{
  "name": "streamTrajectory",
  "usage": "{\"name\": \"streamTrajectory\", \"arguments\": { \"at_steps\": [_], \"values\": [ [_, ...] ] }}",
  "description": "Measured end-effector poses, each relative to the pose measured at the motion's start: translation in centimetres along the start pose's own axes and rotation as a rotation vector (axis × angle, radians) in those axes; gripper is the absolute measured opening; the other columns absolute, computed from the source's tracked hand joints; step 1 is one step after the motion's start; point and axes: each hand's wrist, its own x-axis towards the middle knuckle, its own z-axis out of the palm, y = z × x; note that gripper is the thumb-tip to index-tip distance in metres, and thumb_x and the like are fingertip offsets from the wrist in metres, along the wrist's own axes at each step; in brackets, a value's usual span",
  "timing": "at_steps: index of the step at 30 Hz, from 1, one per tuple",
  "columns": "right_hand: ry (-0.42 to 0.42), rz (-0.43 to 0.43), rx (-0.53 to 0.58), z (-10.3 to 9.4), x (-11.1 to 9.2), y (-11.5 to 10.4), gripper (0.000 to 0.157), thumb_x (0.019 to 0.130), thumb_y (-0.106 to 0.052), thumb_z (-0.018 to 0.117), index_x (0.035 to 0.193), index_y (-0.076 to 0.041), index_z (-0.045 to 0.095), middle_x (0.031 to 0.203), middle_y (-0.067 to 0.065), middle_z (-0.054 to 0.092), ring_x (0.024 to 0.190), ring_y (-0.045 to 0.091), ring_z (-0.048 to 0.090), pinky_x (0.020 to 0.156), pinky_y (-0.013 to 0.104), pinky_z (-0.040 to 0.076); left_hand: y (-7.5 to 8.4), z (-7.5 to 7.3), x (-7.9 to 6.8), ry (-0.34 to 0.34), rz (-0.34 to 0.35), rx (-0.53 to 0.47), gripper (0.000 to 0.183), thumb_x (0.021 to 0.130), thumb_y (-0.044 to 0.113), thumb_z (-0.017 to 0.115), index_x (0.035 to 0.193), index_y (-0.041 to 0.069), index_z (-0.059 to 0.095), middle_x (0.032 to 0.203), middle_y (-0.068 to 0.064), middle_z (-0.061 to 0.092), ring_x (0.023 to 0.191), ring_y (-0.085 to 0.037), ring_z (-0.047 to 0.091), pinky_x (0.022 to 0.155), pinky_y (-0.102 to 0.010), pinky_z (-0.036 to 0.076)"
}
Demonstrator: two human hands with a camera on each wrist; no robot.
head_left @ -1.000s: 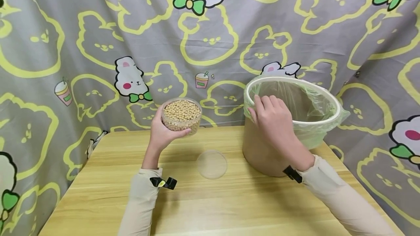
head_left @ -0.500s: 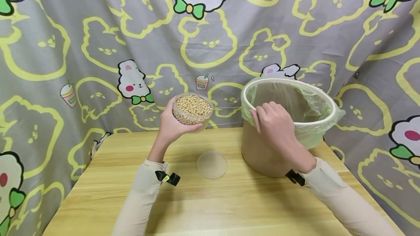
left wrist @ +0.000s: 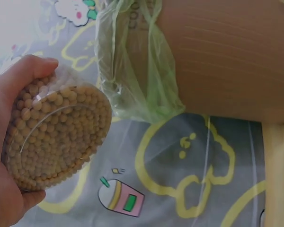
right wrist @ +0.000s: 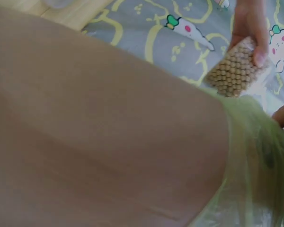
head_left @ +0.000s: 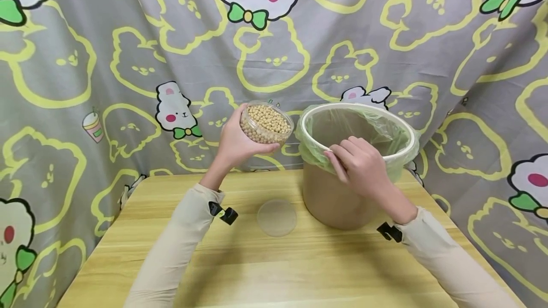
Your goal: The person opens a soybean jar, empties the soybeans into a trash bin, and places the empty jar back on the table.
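Observation:
Tilted toward the bin, a clear round plastic jar (head_left: 258, 132) full of pale soybeans (head_left: 269, 119) is held up in my left hand (head_left: 237, 140). The thumb lies along its near side and the fingers go round the far side. In the left wrist view the jar's ribbed base (left wrist: 61, 142) faces the camera. My right hand (head_left: 361, 165) grips the near rim of a brown trash bin (head_left: 334, 198), thumb outside, over the light green bag (head_left: 314, 152) that lines it. The jar is just left of the bin's white rim (head_left: 306, 129).
A thin clear round lid (head_left: 277, 217) lies flat on the wooden table (head_left: 274, 270), left of the bin's foot. A grey patterned curtain (head_left: 205, 61) hangs close behind the table.
My left hand has carried the jar right and up, tilting it more toward the bin. The bin has shifted left and swung a little, with my right hand on its rim throughout.

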Motion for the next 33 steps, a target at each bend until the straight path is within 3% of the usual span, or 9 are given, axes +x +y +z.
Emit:
{"name": "streamTrajectory", "arguments": {
  "at_steps": [10, 17, 33],
  "values": [
    [0.069, -0.022, 0.124, 0.4, -1.0, 1.7, 0.021, 0.093, -0.013, 0.065, 0.081, 0.001, 0.074, 0.065, 0.006, 0.06, 0.057, 0.022, 0.048, 0.054, 0.035, 0.041, 2.2, 0.4, 2.9, -0.035, -0.006, 0.119, 0.117, 0.049, 0.051, 0.099, 0.149, 0.024, 0.044, 0.133, -0.002, 0.061, 0.121, -0.024, 0.059, 0.097, -0.045, 0.055],
    [0.083, -0.021, 0.183, 0.4, -1.2, 2.1, 0.023, 0.094, -0.015, 0.064, 0.08, 0.001, 0.074, 0.063, 0.006, 0.058, 0.057, 0.02, 0.044, 0.055, 0.033, 0.038, 3.1, 1.0, 4.5, -0.072, 0.034, 0.165, 0.12, 0.048, 0.049, 0.099, 0.149, 0.017, 0.043, 0.138, -0.002, 0.058, 0.125, -0.023, 0.056, 0.103, -0.045, 0.051],
    [0.075, -0.011, 0.189, 0.4, -1.3, 2.2, 0.025, 0.095, -0.016, 0.064, 0.08, 0.0, 0.075, 0.063, 0.006, 0.059, 0.057, 0.019, 0.045, 0.056, 0.033, 0.039, 4.0, 2.2, 6.0, -0.121, 0.093, 0.288, 0.127, 0.049, 0.049, 0.099, 0.154, 0.013, 0.038, 0.147, -0.008, 0.054, 0.134, -0.029, 0.051, 0.11, -0.047, 0.047]
  ]
}}
